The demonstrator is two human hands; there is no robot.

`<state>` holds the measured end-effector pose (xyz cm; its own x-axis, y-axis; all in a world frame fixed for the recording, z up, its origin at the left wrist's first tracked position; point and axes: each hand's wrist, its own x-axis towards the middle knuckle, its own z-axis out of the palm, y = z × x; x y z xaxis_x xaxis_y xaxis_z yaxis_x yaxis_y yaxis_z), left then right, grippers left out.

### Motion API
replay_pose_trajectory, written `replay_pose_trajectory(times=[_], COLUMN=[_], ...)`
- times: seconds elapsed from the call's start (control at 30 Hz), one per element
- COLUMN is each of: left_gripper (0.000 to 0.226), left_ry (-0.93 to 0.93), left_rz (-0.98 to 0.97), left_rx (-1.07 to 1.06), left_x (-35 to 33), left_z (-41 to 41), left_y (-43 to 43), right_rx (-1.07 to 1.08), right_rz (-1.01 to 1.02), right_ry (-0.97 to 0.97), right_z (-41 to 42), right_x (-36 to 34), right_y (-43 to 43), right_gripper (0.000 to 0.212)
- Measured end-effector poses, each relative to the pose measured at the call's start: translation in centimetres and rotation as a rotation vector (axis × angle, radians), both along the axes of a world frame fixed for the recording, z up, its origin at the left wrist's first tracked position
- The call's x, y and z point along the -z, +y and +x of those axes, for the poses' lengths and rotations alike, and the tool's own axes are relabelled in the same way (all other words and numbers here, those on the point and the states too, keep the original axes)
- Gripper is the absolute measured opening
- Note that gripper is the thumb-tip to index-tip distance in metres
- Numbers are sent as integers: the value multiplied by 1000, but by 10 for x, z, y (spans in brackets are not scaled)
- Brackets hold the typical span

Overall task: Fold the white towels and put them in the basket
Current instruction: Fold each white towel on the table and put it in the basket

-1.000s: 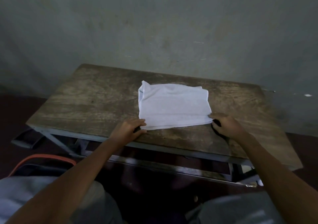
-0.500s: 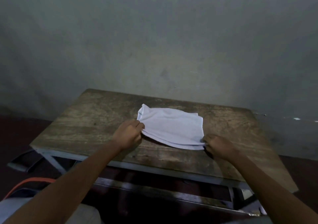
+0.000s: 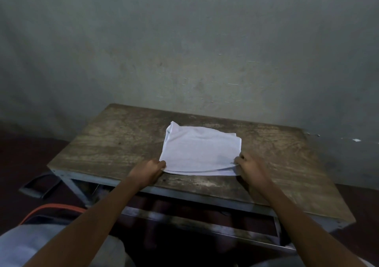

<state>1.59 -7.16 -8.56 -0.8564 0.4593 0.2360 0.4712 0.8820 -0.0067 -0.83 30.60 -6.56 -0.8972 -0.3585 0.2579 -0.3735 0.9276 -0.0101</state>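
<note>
scuffed wooden table [image 3: 114, 143], grubby grey wall [image 3: 184, 41] behind, folded white towel [image 3: 199, 150] on top, left hand [image 3: 147, 171] and right hand [image 3: 249, 167] pinching its near corners

Orange-rimmed dark object [image 3: 51, 207] at lower left, partly behind left forearm [image 3: 96, 213], identity unclear.

One white towel [image 3: 196, 152] at frame centre, one counter [image 3: 123, 143] under it, and two hands: left hand [image 3: 147, 171] and right hand [image 3: 251, 168] below.

no text, label, brand, number or sign can be read anywhere: not on the white towel [image 3: 199, 154], the wooden table [image 3: 114, 143] or the grey wall [image 3: 184, 51].
</note>
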Motion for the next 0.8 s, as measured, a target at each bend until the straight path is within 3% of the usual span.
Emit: replay_pose_trajectory(times=[0.1,0.13,0.23,0.4,0.5,0.57,0.63,0.73,0.8], left_gripper=[11,13,15,33,18,28,29,25,29], left_ry=[72,90,58,-11,-23,-27,-42,-7,3], left_rz=[-63,-64,8,123,250,296,284,280,348], left_rx=[16,3,-57,-92,-133,-128,-139,-140,-137], left_x=[1,3,12,17,20,24,23,7,-16], left_z=[0,0,0,1,2,2,2,1,-5], left_y=[1,2,1,0,1,1,3,4,0], right_rx=[147,160,88,-131,-154,-132,-153,-186,-133], right_rz=[-251,-253,-137,4,98,174,245,193,85], right_ry=[15,-5,-195,-105,-111,-158,-87,-16,-23], right_z=[-5,-7,-4,-6,-11,-13,-14,-8,-6], right_x=[-11,-9,16,36,32,32,32,12,-12], right_y=[-10,-11,1,25,21,16,10,3,1], right_gripper=[7,11,8,26,25,16,17,3,13])
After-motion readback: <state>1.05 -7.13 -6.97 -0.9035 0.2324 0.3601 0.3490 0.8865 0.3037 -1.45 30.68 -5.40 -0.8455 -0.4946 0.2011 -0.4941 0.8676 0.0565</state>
